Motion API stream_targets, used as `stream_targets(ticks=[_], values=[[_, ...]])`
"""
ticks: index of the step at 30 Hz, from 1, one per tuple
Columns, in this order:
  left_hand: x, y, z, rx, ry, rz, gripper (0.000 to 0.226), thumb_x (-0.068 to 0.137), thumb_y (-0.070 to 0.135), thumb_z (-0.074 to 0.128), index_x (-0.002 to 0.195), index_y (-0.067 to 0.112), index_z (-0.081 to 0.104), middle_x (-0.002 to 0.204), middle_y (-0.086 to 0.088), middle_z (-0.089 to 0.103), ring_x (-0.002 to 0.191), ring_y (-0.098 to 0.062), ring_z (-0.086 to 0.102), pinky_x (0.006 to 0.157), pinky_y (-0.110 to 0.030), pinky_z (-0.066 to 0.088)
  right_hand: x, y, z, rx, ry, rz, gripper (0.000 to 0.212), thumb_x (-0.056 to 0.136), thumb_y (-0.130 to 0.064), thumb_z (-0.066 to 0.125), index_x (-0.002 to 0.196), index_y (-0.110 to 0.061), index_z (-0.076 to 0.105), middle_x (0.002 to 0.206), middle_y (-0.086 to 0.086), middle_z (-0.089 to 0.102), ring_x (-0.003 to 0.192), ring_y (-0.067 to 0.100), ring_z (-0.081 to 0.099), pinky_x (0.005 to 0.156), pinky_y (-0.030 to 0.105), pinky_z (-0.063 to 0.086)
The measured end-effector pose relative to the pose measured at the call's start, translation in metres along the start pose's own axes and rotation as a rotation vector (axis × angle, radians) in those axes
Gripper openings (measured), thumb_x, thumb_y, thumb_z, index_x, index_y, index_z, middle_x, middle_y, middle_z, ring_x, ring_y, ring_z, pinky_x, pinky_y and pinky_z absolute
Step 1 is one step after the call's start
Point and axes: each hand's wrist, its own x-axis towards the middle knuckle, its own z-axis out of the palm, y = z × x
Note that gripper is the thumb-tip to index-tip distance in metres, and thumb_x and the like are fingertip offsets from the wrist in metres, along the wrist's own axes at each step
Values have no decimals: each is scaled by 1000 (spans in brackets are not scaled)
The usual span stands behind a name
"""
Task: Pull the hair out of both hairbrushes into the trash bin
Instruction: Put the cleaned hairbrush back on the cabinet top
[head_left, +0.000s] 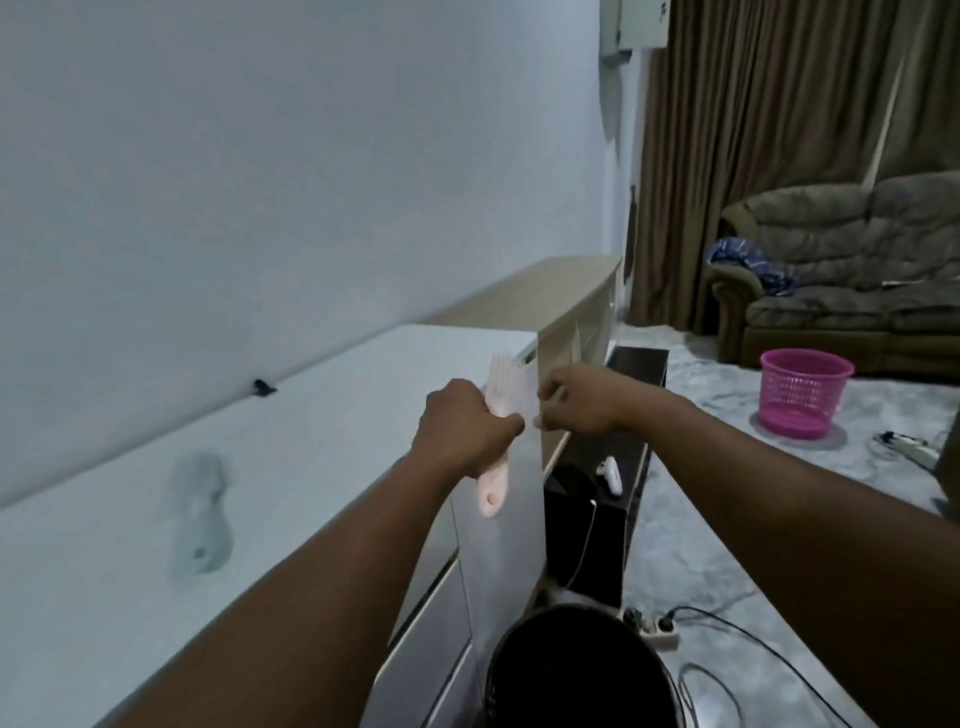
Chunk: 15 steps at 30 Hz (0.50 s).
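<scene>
No text, label, brand, number or sign can be read anywhere in this view.

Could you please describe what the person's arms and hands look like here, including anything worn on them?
Both forearms are bare for as far as the view shows them, with no sleeves visible. The left hand and the right hand wear no gloves, and no watch or bracelet shows at either wrist. The picture is too soft to tell whether there are any rings on the fingers.
</scene>
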Motion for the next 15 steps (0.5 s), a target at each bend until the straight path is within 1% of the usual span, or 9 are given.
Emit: stream_targets(ticks=[3, 5, 6, 8, 11, 12, 15], values=[[2, 4, -28, 23, 68, -16, 37, 73, 43, 72, 82, 9, 61, 72, -1, 57, 61, -16, 58, 47, -24, 38, -1, -25, -20, -4, 30, -48, 52, 86, -36, 72, 132, -18, 58, 131, 6, 60, 112, 24, 60, 93, 34, 49], [3, 3, -46, 36, 113, -19, 37, 71, 45, 70, 76, 9, 59, 68, -2, 56, 57, -15, 55, 47, -24, 34, -1, -41, -30, -18, 57, -76, 51, 85, -37, 72, 131, -18, 58, 134, 6, 59, 114, 25, 60, 94, 34, 48], [3, 1, -54, 37, 125, -23, 38, 70, 45, 69, 76, 9, 60, 68, -2, 57, 57, -16, 57, 47, -24, 36, -1, -49, -33, -30, 67, -90, 52, 85, -37, 71, 131, -18, 58, 135, 6, 59, 116, 25, 59, 97, 35, 48], [4, -5, -71, 42, 141, -30, 39, 69, 45, 70, 81, 8, 65, 73, -4, 62, 61, -17, 62, 49, -24, 41, -1, -65, -37, -35, 71, -111, 53, 86, -38, 70, 133, -19, 57, 138, 6, 57, 118, 26, 59, 98, 35, 48], [3, -18, -95, 61, 170, -39, 41, 71, 45, 71, 91, 10, 66, 77, -2, 62, 65, -17, 66, 51, -26, 49, 2, -89, -36, -24, 62, -140, 53, 87, -39, 70, 134, -19, 57, 137, 5, 58, 115, 25, 59, 91, 33, 47], [2, -23, -104, 70, 186, -45, 40, 72, 45, 72, 91, 10, 65, 76, -2, 61, 64, -17, 65, 51, -26, 49, 4, -97, -35, -20, 58, -149, 53, 87, -39, 70, 134, -19, 57, 137, 4, 58, 116, 24, 59, 92, 34, 47], [-4, -42, -130, 94, 236, -89, 39, 73, 43, 72, 90, 10, 63, 75, -1, 60, 60, -16, 64, 47, -23, 44, 9, -124, -25, -12, 46, -186, 52, 87, -39, 70, 133, -20, 57, 136, 3, 58, 119, 24, 57, 97, 35, 47]])
